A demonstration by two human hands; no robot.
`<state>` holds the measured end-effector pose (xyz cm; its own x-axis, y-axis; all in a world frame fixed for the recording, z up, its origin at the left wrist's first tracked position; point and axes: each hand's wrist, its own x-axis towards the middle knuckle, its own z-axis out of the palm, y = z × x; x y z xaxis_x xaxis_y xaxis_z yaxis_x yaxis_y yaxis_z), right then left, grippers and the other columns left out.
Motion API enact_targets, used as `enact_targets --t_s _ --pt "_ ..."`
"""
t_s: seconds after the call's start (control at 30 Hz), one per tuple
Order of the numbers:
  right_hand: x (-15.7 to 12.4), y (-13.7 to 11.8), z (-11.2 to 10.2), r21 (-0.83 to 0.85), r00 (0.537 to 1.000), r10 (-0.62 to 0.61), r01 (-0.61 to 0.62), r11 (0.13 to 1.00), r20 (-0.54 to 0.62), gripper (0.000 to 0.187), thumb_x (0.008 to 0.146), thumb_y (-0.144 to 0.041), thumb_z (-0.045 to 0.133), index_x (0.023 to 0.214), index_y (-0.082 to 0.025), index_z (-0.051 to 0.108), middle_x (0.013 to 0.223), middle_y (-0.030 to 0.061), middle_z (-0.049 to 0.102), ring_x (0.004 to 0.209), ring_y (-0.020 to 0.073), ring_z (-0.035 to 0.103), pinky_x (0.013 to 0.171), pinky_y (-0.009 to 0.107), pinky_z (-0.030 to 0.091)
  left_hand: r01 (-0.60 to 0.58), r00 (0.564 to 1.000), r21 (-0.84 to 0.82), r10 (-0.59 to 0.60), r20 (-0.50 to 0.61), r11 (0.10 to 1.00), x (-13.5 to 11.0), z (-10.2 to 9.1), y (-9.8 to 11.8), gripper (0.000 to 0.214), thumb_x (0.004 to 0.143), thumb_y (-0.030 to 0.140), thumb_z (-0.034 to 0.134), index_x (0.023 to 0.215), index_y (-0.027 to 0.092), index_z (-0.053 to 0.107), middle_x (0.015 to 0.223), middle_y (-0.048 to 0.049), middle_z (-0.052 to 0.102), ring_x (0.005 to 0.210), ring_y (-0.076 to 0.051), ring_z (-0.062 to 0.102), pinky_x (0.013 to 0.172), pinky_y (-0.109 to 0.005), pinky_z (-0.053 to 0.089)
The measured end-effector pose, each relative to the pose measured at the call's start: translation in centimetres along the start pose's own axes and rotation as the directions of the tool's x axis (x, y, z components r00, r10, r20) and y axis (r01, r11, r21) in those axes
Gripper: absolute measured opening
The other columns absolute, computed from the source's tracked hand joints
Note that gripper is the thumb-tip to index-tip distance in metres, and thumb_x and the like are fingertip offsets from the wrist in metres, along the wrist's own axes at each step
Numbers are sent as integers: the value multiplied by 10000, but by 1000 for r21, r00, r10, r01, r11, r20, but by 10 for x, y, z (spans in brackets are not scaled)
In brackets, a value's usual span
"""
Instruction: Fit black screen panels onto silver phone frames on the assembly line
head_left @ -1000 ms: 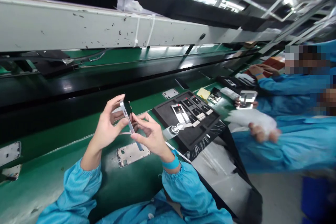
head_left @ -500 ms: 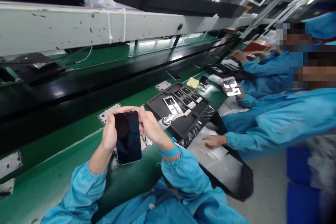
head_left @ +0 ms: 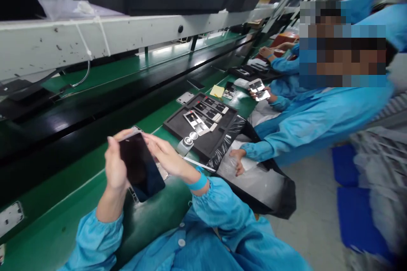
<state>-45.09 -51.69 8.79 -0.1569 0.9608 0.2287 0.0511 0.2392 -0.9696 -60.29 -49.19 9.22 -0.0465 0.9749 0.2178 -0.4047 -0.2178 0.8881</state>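
Note:
A phone screen (head_left: 142, 168), dark and glossy, is held up between my two hands above the green bench. Along its left edge my left hand (head_left: 117, 165) is closed, thumb upright and fingers behind the panel. My right hand (head_left: 167, 156) grips the upper right edge, its fingers close together near the corner. The backs of the fingers behind the panel are hidden. Beneath the screen lie a phone frame (head_left: 132, 194) and another small part (head_left: 163, 171), both mostly covered.
To the right lies a black foam tray (head_left: 206, 142) with several white phone parts (head_left: 196, 122). A small round-topped container (head_left: 185, 145) sits at its near corner. A co-worker's hand (head_left: 237, 161) rests on clear plastic. A yellow notepad (head_left: 217, 91) lies beyond the tray.
The phone screen has tilted, its top leaning left, and both hands have moved slightly left with it. The head view has turned right. The co-worker's near hand has bent onto the plastic.

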Motion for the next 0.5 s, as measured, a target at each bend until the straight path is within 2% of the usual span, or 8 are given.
enact_targets --t_s 0.1,0.17,0.37,0.5 --pt "-21 10 -6 -24 974 53 -49 999 220 795 976 -933 345 740 -218 601 721 21 649 672 156 611 600 274 528 36 998 -184 -44 -43 982 16 4 14 632 971 835 551 1106 236 701 867 -96 832 684 -278 795 663 -456 691" --pt "-32 14 -12 -28 944 91 -86 996 316 788 1001 -911 332 670 -229 546 649 15 636 584 147 602 572 278 523 31 997 -220 -46 -63 975 19 11 23 613 1003 822 498 1118 247 677 856 -99 829 645 -270 784 604 -432 680" --pt "-34 21 -35 -37 925 160 -157 987 344 740 977 -865 503 661 -205 616 527 -24 549 467 106 511 474 236 420 41 998 -255 -54 -43 966 15 40 29 604 1026 822 429 1224 294 644 849 -93 828 673 -260 788 625 -412 681" --pt "-33 22 -48 -36 940 112 -106 994 321 782 956 -891 506 618 -194 617 483 -28 516 462 92 482 481 222 404 33 999 -256 -35 0 966 16 54 28 588 1006 829 474 1222 309 645 868 -83 824 676 -257 780 601 -398 670"
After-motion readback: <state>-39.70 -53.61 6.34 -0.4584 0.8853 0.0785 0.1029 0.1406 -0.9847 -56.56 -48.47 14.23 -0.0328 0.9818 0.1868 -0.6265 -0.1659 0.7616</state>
